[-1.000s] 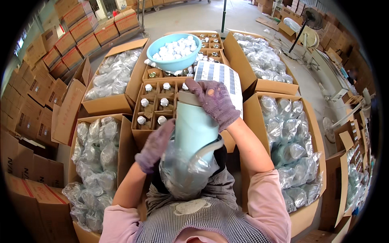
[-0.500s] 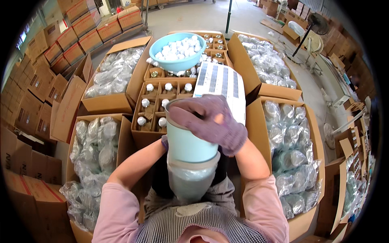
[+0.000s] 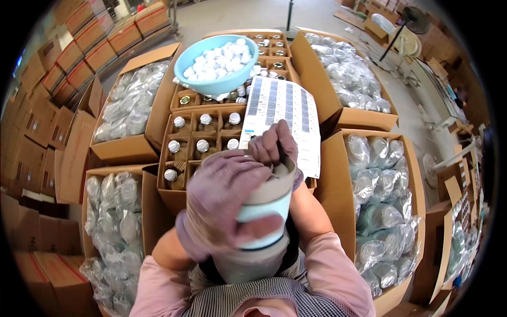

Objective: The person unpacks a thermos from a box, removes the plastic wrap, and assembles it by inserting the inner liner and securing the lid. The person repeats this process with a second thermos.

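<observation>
Left hand (image 3: pixel 219 193) blurred against pale-blue jug (image 3: pixel 273 210), thumb spread from fingers; grip cannot be told. Right hand (image 3: pixel 277 143) at jug's mouth, fingers curled, pinch unclear.

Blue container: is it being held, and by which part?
Yes: the left hand clasps the blue container around its upper side; the right hand is at its rim, grip unclear.

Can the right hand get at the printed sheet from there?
Probably yes: the printed sheet lies just beyond the right hand, its far part uncovered, though that hand is occupied at the top of the blue container.
</observation>
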`<act>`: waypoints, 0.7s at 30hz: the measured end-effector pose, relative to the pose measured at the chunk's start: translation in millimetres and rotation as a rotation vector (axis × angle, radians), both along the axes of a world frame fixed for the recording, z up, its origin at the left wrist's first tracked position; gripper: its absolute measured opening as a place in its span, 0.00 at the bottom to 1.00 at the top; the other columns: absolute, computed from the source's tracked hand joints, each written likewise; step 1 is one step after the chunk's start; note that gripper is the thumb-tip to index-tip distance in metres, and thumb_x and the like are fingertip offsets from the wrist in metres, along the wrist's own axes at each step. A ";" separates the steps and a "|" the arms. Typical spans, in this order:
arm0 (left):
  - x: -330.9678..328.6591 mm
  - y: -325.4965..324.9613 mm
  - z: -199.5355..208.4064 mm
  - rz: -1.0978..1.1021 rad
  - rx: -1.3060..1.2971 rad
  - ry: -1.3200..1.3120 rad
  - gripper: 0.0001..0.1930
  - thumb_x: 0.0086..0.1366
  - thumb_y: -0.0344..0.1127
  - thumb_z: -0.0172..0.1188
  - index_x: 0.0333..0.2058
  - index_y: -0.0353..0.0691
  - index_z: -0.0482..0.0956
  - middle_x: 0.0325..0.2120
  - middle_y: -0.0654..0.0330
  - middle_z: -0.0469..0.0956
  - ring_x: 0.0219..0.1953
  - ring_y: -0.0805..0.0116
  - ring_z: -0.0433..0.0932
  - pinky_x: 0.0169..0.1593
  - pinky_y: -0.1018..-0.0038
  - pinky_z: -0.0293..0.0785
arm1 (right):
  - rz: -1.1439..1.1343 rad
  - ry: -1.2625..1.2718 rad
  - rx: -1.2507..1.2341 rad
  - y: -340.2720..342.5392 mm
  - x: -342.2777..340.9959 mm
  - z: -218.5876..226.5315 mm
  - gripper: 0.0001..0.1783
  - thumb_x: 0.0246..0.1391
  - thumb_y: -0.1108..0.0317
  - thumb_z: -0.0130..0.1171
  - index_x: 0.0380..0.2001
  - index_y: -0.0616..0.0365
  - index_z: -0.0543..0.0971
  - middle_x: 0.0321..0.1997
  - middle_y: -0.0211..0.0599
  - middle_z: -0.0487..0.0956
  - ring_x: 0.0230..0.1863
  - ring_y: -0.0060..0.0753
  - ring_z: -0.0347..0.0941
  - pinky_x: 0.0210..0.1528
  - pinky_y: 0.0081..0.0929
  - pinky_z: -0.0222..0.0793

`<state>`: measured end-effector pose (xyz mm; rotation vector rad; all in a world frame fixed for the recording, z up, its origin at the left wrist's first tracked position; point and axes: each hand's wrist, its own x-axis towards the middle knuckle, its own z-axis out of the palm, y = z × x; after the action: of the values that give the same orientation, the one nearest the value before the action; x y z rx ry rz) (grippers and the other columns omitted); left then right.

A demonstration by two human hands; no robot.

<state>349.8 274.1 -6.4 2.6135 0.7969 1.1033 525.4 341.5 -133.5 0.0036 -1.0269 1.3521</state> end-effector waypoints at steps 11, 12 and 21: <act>-52.1 28.6 -21.2 -0.262 -0.360 -0.312 0.37 0.67 0.64 0.47 0.56 0.31 0.71 0.61 0.42 0.68 0.68 0.50 0.61 0.70 0.54 0.51 | -0.327 -0.978 -0.154 -19.2 6.4 50.9 0.44 0.60 0.42 0.43 0.70 0.62 0.57 0.75 0.51 0.54 0.76 0.47 0.47 0.75 0.40 0.42; -39.4 27.3 -34.6 -0.015 -0.588 -0.693 0.41 0.66 0.66 0.48 0.58 0.31 0.70 0.62 0.43 0.67 0.68 0.49 0.62 0.70 0.53 0.51 | -0.274 -0.917 -0.117 -21.0 11.1 55.1 0.42 0.61 0.45 0.45 0.70 0.63 0.56 0.75 0.51 0.54 0.76 0.48 0.47 0.75 0.41 0.42; -56.6 42.5 -32.1 -0.296 -0.619 -0.621 0.43 0.53 0.57 0.66 0.59 0.30 0.70 0.57 0.47 0.72 0.63 0.55 0.68 0.65 0.61 0.65 | -0.198 -0.503 0.130 4.3 1.0 59.8 0.29 0.65 0.51 0.45 0.59 0.64 0.70 0.62 0.50 0.71 0.63 0.51 0.67 0.67 0.45 0.61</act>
<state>293.2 316.6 -38.5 1.6744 0.4798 1.2257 526.4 345.8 -73.7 -0.3471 -1.4932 1.1247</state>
